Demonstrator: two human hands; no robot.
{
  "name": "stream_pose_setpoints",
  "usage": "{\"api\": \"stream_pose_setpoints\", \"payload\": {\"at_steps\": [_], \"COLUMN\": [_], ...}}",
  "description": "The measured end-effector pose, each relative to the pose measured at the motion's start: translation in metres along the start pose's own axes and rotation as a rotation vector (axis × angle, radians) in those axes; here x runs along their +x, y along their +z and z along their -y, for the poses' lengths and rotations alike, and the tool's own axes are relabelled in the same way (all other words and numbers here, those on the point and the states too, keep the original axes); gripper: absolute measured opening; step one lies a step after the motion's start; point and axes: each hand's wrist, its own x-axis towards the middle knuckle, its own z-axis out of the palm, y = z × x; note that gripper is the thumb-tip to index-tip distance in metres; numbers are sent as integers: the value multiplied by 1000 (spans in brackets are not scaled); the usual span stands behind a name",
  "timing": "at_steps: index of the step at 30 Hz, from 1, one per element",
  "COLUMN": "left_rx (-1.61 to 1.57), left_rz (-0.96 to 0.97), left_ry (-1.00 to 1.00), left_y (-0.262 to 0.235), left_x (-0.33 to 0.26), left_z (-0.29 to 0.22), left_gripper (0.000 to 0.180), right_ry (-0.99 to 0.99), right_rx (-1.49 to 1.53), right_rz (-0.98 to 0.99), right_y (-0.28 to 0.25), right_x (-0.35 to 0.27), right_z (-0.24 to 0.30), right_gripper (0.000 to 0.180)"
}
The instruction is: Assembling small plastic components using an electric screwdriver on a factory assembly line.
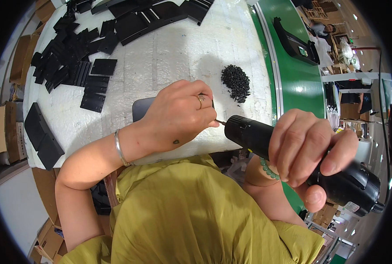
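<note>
My right hand (308, 152) is wrapped round a black corded electric screwdriver (247, 133), tilted so that its thin bit (221, 122) points left. At the tip of that bit are the curled fingertips of my left hand (178, 112). Those fingers are closed in a pinch, and what they hold is hidden. Beneath my left hand lies a dark, round-cornered flat part (142, 107), mostly covered by the hand. Beyond the screwdriver, a heap of small black screws (236, 83) rests on the white padded work surface (160, 53).
Black plates and small blocks (72, 53) are piled at the far left. Long black panels (145, 22) lie along the far edge, and another black panel (44, 136) at the left. A green conveyor (297, 75) on the right carries a black frame (295, 44). Cardboard boxes (22, 57) stand left.
</note>
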Motion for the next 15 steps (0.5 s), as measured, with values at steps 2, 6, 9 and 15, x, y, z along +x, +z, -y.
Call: {"api": "stream_pose_setpoints", "payload": {"at_steps": [2, 6, 9, 15], "left_rx": [-4, -146, -200, -199], "left_rz": [-42, -76, -103, -203], "left_ry": [-29, -91, -108, -112], "left_y": [-3, -9, -10, -13], "left_x": [-5, -12, -18, -29], "left_z": [0, 1, -2, -12], "left_gripper": [17, 15, 16, 29], "right_ry": [-88, -58, -81, -69], "right_rx": [-2, 97, 86, 23], "right_rz": [-56, -52, -50, -59], "right_y": [4, 1, 6, 18], "right_x": [1, -4, -3, -1], "right_z": [-4, -4, -5, -9], "right_gripper": [30, 29, 30, 31]}}
